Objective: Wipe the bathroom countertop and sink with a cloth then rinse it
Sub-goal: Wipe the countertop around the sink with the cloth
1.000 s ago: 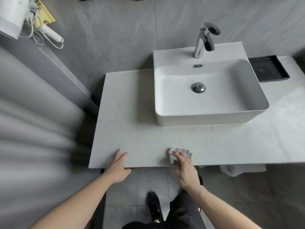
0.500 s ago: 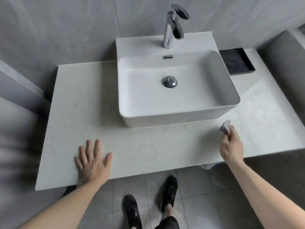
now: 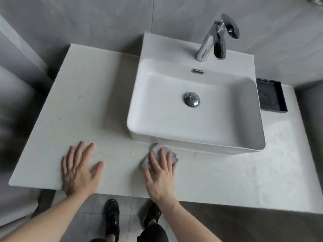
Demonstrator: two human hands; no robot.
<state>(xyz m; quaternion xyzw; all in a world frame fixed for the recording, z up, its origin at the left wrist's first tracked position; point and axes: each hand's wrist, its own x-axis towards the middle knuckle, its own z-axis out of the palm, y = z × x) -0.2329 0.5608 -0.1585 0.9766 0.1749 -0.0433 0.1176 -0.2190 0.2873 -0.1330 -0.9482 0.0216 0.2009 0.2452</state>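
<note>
A pale marble countertop (image 3: 87, 105) carries a white rectangular vessel sink (image 3: 206, 147) with a chrome drain plug (image 3: 191, 99) and a chrome faucet (image 3: 215, 41) behind it. My right hand (image 3: 161, 175) lies flat with fingers spread on a small grey-white cloth (image 3: 157, 149), pressing it onto the counter just in front of the sink's front left corner. Only the cloth's far edge shows past my fingers. My left hand (image 3: 78, 170) rests palm down on the counter near its front edge, fingers apart, holding nothing.
A black tray (image 3: 270, 96) sits on the counter right of the sink. Grey tiled walls stand behind and at the left. Below the counter's front edge are a tiled floor and my black shoes (image 3: 111, 219).
My right hand has swept the cloth from the counter's right part leftward to in front of the sink's left corner. The left hand stays planted on the counter. The view has shifted.
</note>
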